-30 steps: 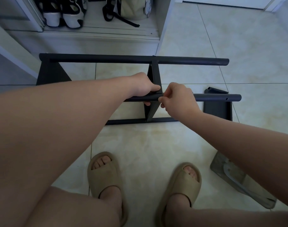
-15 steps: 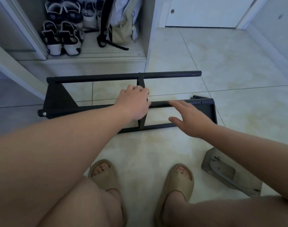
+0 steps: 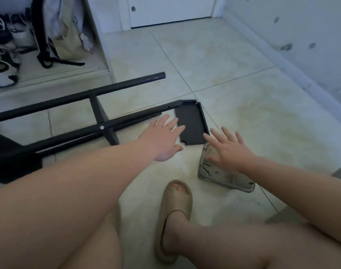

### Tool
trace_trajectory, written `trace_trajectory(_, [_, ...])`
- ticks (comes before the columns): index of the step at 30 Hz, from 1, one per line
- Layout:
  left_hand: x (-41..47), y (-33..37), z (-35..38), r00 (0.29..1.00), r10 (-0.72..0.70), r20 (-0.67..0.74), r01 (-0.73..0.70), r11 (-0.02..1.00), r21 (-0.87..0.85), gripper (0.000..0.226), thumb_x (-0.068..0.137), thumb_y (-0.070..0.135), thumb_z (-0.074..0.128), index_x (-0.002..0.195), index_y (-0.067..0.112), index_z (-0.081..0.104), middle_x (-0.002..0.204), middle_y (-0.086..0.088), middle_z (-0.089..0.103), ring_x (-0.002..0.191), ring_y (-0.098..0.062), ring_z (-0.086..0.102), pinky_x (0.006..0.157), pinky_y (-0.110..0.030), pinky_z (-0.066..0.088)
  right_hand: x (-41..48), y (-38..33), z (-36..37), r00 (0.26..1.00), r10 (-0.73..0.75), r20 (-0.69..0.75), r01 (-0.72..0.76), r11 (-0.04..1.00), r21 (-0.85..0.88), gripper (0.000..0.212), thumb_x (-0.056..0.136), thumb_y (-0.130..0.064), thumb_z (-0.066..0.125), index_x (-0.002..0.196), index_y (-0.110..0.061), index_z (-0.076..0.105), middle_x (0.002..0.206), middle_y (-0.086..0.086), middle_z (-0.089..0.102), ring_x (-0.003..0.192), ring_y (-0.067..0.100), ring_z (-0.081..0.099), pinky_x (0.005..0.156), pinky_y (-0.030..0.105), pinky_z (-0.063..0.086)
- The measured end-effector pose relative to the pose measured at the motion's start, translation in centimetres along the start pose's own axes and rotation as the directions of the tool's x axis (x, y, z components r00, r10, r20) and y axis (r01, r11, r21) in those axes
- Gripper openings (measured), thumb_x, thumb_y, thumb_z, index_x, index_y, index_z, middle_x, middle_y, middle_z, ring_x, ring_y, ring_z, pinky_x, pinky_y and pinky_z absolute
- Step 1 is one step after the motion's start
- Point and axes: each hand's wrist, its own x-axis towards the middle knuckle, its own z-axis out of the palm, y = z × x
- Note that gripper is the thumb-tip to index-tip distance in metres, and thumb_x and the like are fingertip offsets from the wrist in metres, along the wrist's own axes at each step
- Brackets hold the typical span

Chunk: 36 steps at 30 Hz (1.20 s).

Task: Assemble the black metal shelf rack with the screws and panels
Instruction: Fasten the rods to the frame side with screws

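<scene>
The black metal rack frame (image 3: 72, 133) lies on its side on the tiled floor, with two long tubes and a cross panel fixed by a silver screw (image 3: 102, 127). A loose black panel (image 3: 191, 123) lies flat at the frame's right end. My left hand (image 3: 163, 138) hovers with straight, spread fingers at the panel's left edge. My right hand (image 3: 227, 150) is spread just right of the panel, over a clear plastic bag (image 3: 222, 171) holding several screws (image 3: 206, 166). Neither hand holds anything.
A cabinet recess at the upper left holds shoes (image 3: 2, 45) and a bag with black straps (image 3: 63, 33). A white wall (image 3: 301, 45) runs along the right. My sandalled foot (image 3: 175, 216) and my knees fill the foreground.
Both hands left the frame's tube and moved right toward the loose panel, fingers now spread. The view swung right, showing the bag of screws and the wall.
</scene>
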Motion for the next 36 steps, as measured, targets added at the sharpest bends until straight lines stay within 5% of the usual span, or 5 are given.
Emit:
trace_trajectory(8, [7.9,6.8,6.3,0.964,0.101,0.246,-0.064,0.986,-0.153,0.068,0.102,0.049,0.038,0.158,0.025,0.008,0.164,-0.004,0.021,0.146,-0.030,0.029,0.113,-0.047,0.034,2.3,7.5,8.3,0.982,0.112,0.153,-0.123,0.990,0.065,0.069,0.103,-0.061,0.031,0.161,-0.040,-0.001,0.171,-0.008,-0.005,0.158,0.025,-0.007,0.124,0.053,0.006])
trace_trajectory(14, [9.8,8.7,12.6,0.907,0.055,0.417,0.148,0.887,-0.438,0.064,0.102,0.039,0.047,0.154,0.022,0.014,0.145,-0.013,0.051,0.129,-0.032,0.051,0.104,-0.041,0.042,5.0,7.3,14.9,0.980,0.018,0.198,-0.045,0.991,0.128,0.068,0.102,-0.060,0.037,0.161,-0.040,0.010,0.169,-0.006,0.017,0.154,0.024,0.017,0.120,0.047,0.022])
trace_trajectory(22, [11.6,9.2,16.4,0.930,-0.062,0.363,0.317,0.635,-0.705,0.047,0.102,0.029,0.050,0.146,0.021,0.035,0.106,-0.006,0.069,0.097,-0.027,0.066,0.091,-0.042,0.050,9.5,8.4,19.7,0.965,0.160,0.208,-0.224,0.914,0.338,0.053,0.100,-0.041,0.056,0.150,-0.031,0.043,0.143,0.006,0.056,0.128,0.034,0.055,0.100,0.044,0.048])
trace_trajectory(28, [11.5,9.5,17.5,0.927,-0.072,0.369,0.352,0.507,-0.787,0.032,0.102,0.026,0.049,0.133,0.023,0.044,0.093,-0.003,0.071,0.090,-0.027,0.066,0.091,-0.045,0.051,11.3,8.3,21.2,0.978,0.061,0.199,-0.132,0.919,0.372,0.033,0.094,-0.025,0.065,0.126,-0.018,0.057,0.131,0.009,0.062,0.116,0.036,0.059,0.092,0.045,0.051])
trace_trajectory(36, [11.7,9.3,17.4,0.923,-0.057,0.381,0.359,0.485,-0.797,0.032,0.101,0.027,0.050,0.132,0.022,0.045,0.095,-0.007,0.071,0.090,-0.027,0.065,0.092,-0.047,0.051,11.4,7.1,21.2,0.993,-0.063,0.103,0.019,0.924,0.381,0.023,0.092,-0.014,0.059,0.114,-0.014,0.063,0.120,0.008,0.061,0.106,0.035,0.060,0.080,0.044,0.052])
